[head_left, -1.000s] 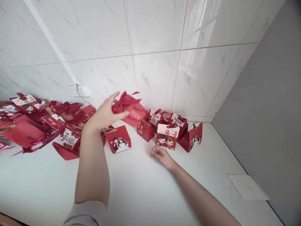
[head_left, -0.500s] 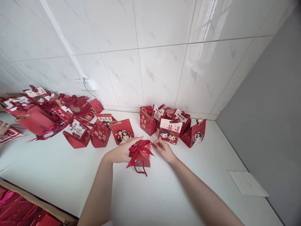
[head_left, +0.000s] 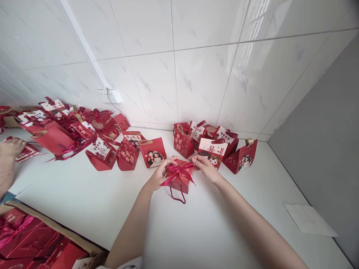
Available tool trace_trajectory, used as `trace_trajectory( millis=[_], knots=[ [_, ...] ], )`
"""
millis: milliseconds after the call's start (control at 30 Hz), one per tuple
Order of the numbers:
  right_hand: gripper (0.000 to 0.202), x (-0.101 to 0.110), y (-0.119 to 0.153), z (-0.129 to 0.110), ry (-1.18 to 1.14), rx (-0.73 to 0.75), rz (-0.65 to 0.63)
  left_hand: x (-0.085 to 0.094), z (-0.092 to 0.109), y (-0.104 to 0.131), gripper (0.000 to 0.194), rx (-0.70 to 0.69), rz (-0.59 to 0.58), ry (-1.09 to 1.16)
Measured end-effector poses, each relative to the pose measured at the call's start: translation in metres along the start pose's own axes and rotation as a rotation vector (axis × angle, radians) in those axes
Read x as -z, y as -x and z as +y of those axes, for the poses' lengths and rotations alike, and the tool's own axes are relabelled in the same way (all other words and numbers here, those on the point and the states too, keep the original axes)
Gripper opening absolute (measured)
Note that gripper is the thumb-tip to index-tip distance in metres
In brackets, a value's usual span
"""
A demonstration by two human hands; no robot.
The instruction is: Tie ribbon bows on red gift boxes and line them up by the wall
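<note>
A small red gift box [head_left: 181, 185] with a crimson ribbon bow [head_left: 180, 170] on top sits on the white table before me. A twisted dark red cord handle [head_left: 178, 200] loops from its near side. My left hand [head_left: 160, 175] wraps the box's left side, its fingers reaching to the back edge. At the far right corner my right hand [head_left: 206, 169] has its fingers drawn together against the box. Whether it also pinches a cord there is hidden. Just behind stand a red box with a cartoon couple [head_left: 153, 153] and a white-topped one [head_left: 212, 149].
Several red boxes stand along the tiled wall, among them one with a gold loop [head_left: 243, 156]. A heap of boxes [head_left: 56, 136] lies left, where another person's hand [head_left: 12, 147] rests on one. A filled carton [head_left: 53, 224] is lower left, a white sheet [head_left: 310, 220] right.
My right hand has let the cord out of sight and now lies against the box's corner. The left fingers have curled in closer. The whole view has shifted; more of the other person's arm shows.
</note>
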State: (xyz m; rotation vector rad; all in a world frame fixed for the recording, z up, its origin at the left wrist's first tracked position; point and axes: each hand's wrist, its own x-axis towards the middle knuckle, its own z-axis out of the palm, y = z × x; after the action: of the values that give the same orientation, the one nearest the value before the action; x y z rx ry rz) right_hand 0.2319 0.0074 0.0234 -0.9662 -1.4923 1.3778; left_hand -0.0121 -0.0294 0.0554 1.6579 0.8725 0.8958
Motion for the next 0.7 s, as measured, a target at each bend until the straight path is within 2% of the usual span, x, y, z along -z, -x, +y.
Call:
trace_trajectory(
  millis=[67,167,300,367,567,700],
  knots=[
    [0.035,0.005,-0.005,-0.015,0.036,-0.036,-0.072,0.000,0.001,0.000,0.045,0.020,-0.022,0.030],
    [0.031,0.011,-0.009,-0.033,0.090,-0.058,-0.148,0.001,0.004,0.001,0.039,0.048,0.007,0.045],
    [0.030,0.013,-0.008,-0.041,0.177,-0.073,-0.186,0.001,0.004,0.002,0.024,0.079,0.128,-0.036],
    [0.030,0.013,-0.005,-0.041,0.216,-0.073,-0.198,0.000,0.003,0.002,0.017,0.079,0.148,-0.067],
    [0.029,0.018,0.003,-0.046,0.216,-0.049,-0.224,-0.004,0.001,0.001,0.015,-0.003,0.149,-0.035],
    [0.029,0.020,0.007,-0.054,0.177,-0.101,-0.329,-0.004,-0.003,0.001,0.010,-0.089,0.199,-0.014]
  ],
)
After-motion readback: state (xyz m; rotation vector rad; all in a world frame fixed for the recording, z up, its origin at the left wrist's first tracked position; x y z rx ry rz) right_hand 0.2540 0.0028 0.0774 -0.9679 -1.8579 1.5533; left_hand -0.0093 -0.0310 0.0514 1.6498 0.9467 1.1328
